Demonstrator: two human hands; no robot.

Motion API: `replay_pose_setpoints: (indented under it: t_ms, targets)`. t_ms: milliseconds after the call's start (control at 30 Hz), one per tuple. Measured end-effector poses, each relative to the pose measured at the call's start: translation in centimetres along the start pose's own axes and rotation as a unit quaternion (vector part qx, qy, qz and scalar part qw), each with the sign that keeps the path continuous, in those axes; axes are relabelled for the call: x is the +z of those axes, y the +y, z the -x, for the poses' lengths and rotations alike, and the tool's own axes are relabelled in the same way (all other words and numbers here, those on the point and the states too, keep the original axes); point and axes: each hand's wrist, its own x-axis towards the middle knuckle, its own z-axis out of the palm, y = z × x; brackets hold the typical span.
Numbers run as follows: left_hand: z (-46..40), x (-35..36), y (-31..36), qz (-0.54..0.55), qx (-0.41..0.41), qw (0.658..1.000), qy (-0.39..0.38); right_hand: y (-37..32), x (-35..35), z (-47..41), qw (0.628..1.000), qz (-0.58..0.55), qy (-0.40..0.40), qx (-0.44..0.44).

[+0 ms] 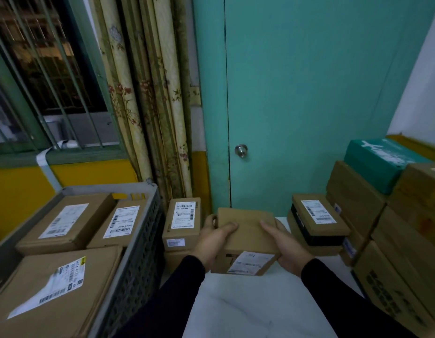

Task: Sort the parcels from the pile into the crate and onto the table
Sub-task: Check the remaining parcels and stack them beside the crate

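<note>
A small brown cardboard parcel (248, 237) with a white label on its near side is held over the white-covered table (255, 308). My left hand (212, 236) grips its left side, thumb on top. My right hand (286, 245) grips its right side. To the left stands a grey plastic crate (141, 259) holding three labelled brown parcels (65, 223). The pile of parcels (392, 228) rises at the right, with a teal box (379, 162) on top.
A stack of small labelled boxes (182, 223) stands between the crate and the held parcel. Another labelled box over a black one (319, 220) sits at the table's back right. Behind are a teal door (309, 93), curtains (148, 93) and a barred window (41, 69).
</note>
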Motion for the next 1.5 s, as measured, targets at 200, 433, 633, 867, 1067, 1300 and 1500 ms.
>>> replay_pose_setpoints:
  t_ms: [200, 433, 633, 867, 1067, 1300, 1500]
  targets:
    - [0.4, -0.1, -0.6, -0.018, 0.056, 0.998, -0.009, 0.0, 0.5, 0.0, 0.999, 0.04, -0.03, -0.003]
    - [0.1, -0.1, -0.5, -0.036, 0.085, 0.996, 0.004, 0.2, 1.1, -0.1, 0.998, 0.045, -0.011, -0.03]
    - [0.1, -0.6, -0.3, -0.028, 0.094, 0.995, -0.005, 0.0, 1.1, -0.5, 0.997, 0.061, -0.013, -0.049]
    - [-0.2, -1.0, -1.0, -0.001, 0.098, 0.995, 0.017, 0.4, 1.1, -0.3, 0.995, 0.084, -0.007, -0.047]
    - [-0.4, -1.7, 0.0, 0.162, -0.012, 0.986, 0.039, -1.4, 1.4, -0.1, 0.999, 0.015, 0.046, -0.022]
    - [0.6, -1.3, -0.9, 0.134, -0.077, 0.988, -0.024, -1.0, 1.2, -0.1, 0.995, 0.052, 0.05, -0.063]
    - [-0.1, -0.6, -1.0, 0.104, -0.027, 0.993, -0.054, -0.8, 1.2, 0.3, 0.999, -0.04, 0.015, -0.009]
